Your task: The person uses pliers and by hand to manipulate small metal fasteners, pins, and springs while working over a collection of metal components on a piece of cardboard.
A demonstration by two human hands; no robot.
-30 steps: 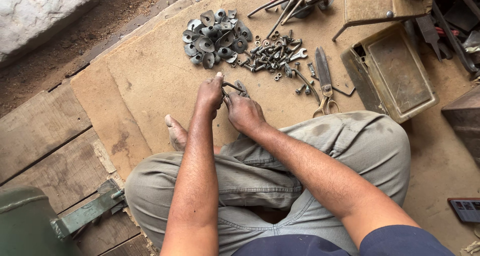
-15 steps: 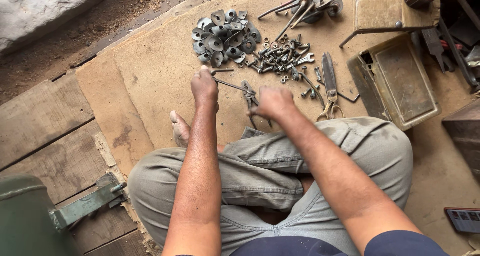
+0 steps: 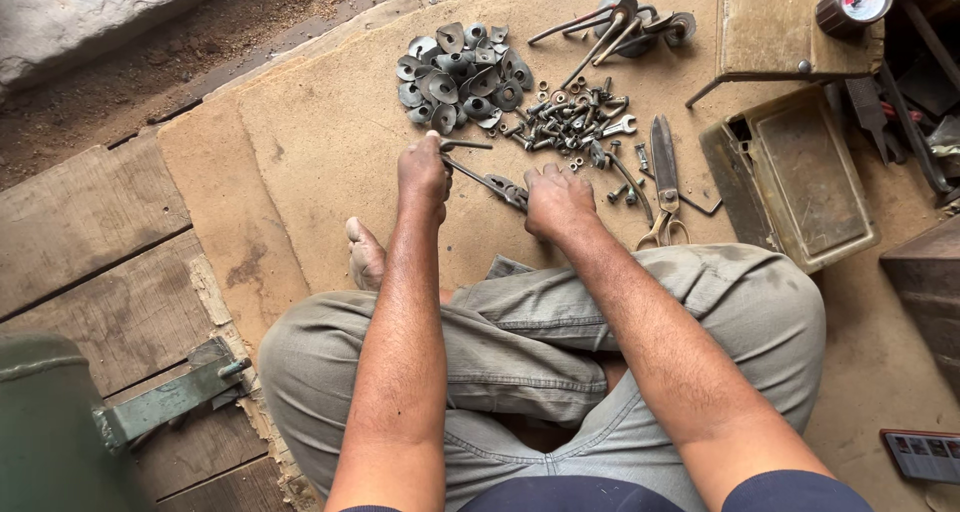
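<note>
Pliers (image 3: 497, 185), dark and worn, lay slanted between the two hands above a sheet of brown board (image 3: 320, 142) on the floor. They looked like long thin metal arms meeting at a thicker, darker joint near the right hand (image 3: 556, 200), with a slim rod running up and left to the left hand (image 3: 423, 172). The metal was dull grey-brown, without shine. The left hand was closed in a fist round the upper end of the tool, a short piece of rod poking out to its right. The right hand lay knuckles up, fingers curled down over the joint end; whether it gripped or only pressed there could not be told. Just beyond the hands sat a heap of cupped grey washers (image 3: 458, 76), and beside it a scatter of small nuts and bolts (image 3: 572, 122). Scissors (image 3: 664, 180) lay to the right of the right hand, near a shallow rusty tray (image 3: 800, 172). The person sat cross-legged in grey trousers (image 3: 520, 342), one bare foot (image 3: 365, 255) showing beside the left forearm.
</note>
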